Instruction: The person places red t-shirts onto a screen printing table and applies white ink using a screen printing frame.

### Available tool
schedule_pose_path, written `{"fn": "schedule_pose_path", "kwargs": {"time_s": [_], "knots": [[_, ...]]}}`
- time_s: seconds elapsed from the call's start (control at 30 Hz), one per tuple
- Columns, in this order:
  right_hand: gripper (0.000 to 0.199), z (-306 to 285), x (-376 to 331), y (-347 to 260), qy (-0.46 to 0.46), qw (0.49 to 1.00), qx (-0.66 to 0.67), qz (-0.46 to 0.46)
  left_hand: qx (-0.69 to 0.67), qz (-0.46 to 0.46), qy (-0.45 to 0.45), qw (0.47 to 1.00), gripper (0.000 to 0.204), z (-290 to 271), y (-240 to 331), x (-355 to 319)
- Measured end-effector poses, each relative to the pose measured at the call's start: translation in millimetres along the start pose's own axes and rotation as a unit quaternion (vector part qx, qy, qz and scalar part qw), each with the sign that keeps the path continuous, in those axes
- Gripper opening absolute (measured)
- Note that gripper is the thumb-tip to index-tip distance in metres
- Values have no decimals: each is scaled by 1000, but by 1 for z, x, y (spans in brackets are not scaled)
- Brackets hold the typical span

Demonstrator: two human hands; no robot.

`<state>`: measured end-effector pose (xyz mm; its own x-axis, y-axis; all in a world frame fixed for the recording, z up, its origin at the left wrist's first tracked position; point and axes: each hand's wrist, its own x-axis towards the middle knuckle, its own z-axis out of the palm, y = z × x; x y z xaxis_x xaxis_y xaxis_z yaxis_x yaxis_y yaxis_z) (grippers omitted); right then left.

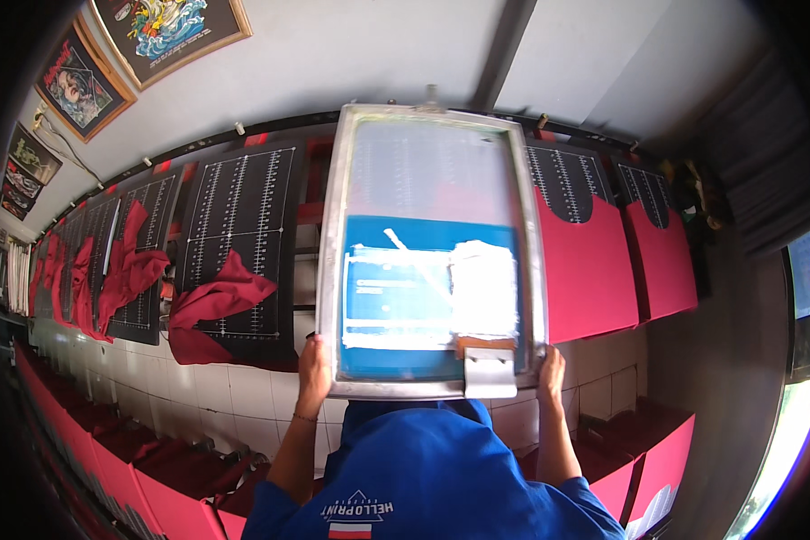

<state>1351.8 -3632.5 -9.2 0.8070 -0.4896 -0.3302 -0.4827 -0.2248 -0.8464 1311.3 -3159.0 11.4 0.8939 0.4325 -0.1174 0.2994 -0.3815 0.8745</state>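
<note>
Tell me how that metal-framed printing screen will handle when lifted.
The screen frame is probably rigid: straight metal rails. Likely awkward, since the left hand and right hand grip opposite corners. The squeegee lying inside might slide if tilted.

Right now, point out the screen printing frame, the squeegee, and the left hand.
screen printing frame (329, 225): head view, left metal rail.
squeegee (489, 364): head view, its handle block.
left hand (312, 360): head view, back of the hand.
</note>
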Motion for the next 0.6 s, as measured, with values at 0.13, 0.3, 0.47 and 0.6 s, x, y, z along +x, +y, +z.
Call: {"fn": "schedule_pose_path", "kwargs": {"time_s": [0.13, 0.3, 0.47, 0.6], "knots": [[39, -70, -48, 28, 109, 992, 57, 42, -29, -13, -157, 987, 61, 19, 35, -8], [48, -149, -162, 78, 287, 927, 189, 146, -36, 101, -240, 965, 55, 92, 66, -23], [47, -213, -299, 154, 486, 833, 159, 209, -33, 114, -485, 866, 58, 148, 125, -59], [46, -217, -383, 182, 545, 777, 172, 263, -36, 152, -565, 810, 60, 207, 138, -119]]}}
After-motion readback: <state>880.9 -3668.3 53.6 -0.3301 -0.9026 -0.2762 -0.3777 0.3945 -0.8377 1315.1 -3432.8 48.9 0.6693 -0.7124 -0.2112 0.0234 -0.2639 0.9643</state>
